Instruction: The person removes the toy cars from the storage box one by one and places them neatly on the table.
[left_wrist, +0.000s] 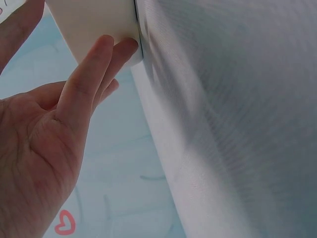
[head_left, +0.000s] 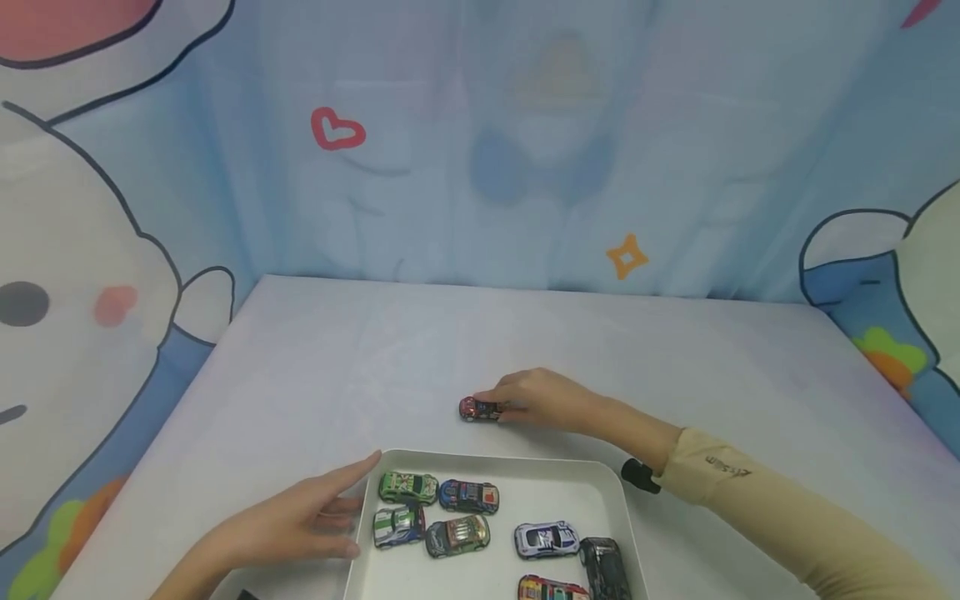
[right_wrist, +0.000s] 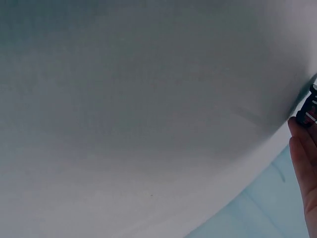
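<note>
My right hand point(head_left: 551, 402) pinches a small red and black toy car point(head_left: 470, 408) over the white table, beyond the tray's far edge. At the right border of the right wrist view, the fingertips hold the dark end of this toy car point(right_wrist: 309, 111). A white tray point(head_left: 435, 582) lies nearer to me with several toy cars in it. My left hand point(head_left: 288, 521) rests at the tray's left side, fingers extended along its wall. In the left wrist view the fingertips lie against the tray's outer wall point(left_wrist: 91, 25).
Inside the tray, a green car point(head_left: 408, 487), a blue car point(head_left: 469, 497) and others sit at the left. A silver-white car point(head_left: 546, 540), a black car point(head_left: 606, 568) and a red-yellow car point(head_left: 551, 588) sit at the right. A patterned blue curtain point(head_left: 450, 208) hangs behind the table point(head_left: 360, 358).
</note>
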The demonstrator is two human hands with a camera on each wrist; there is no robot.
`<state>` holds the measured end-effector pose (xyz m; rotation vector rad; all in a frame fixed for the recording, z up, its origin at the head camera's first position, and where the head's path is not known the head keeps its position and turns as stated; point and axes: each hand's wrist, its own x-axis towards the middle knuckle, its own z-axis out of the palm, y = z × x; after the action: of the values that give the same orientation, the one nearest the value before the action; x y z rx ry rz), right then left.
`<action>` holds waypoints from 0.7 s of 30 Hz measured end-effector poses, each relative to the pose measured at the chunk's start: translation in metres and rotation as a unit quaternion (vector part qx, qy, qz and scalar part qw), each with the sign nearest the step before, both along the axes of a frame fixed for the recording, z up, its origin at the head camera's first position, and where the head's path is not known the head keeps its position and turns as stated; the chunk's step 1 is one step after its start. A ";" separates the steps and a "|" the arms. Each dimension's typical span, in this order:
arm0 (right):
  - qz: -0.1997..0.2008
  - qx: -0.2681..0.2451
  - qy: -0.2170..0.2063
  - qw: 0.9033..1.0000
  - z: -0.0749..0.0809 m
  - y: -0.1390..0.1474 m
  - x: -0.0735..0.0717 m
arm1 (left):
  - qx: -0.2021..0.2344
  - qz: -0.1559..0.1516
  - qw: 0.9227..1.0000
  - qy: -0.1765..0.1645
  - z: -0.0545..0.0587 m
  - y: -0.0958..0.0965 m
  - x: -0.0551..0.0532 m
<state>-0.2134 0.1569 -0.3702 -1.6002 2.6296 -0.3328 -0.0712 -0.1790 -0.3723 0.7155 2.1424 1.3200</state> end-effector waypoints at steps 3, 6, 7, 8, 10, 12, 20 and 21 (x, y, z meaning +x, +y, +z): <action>-0.001 0.007 0.012 1.000 0.000 -0.001 0.001 | -0.005 0.001 1.000 0.001 0.001 -0.001 -0.001; -0.003 0.010 0.020 1.000 0.001 -0.003 0.003 | -0.008 0.001 1.000 0.000 0.001 -0.002 -0.001; -0.004 0.011 0.024 1.000 0.001 -0.003 0.004 | -0.008 0.000 1.000 0.000 0.001 -0.002 -0.002; -0.005 0.012 0.027 1.000 0.000 -0.004 0.004 | -0.006 0.000 1.000 -0.002 0.001 -0.002 -0.002; -0.005 0.014 0.035 0.999 0.000 -0.004 0.004 | -0.004 -0.002 1.000 -0.003 0.001 -0.003 -0.002; -0.006 0.015 0.040 0.999 0.000 -0.005 0.004 | -0.003 -0.003 1.000 -0.003 0.001 -0.003 -0.003; -0.048 0.031 0.012 0.998 0.010 0.001 0.010 | 0.005 -0.011 1.000 -0.004 0.000 -0.003 -0.006; -0.058 0.026 0.007 0.998 0.015 0.004 0.014 | 0.007 -0.013 1.000 -0.004 0.000 -0.003 -0.006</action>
<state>-0.1998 0.1613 -0.3556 -1.4446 2.7237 -0.2552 -0.0771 -0.1819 -0.3723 0.7390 2.1120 1.3234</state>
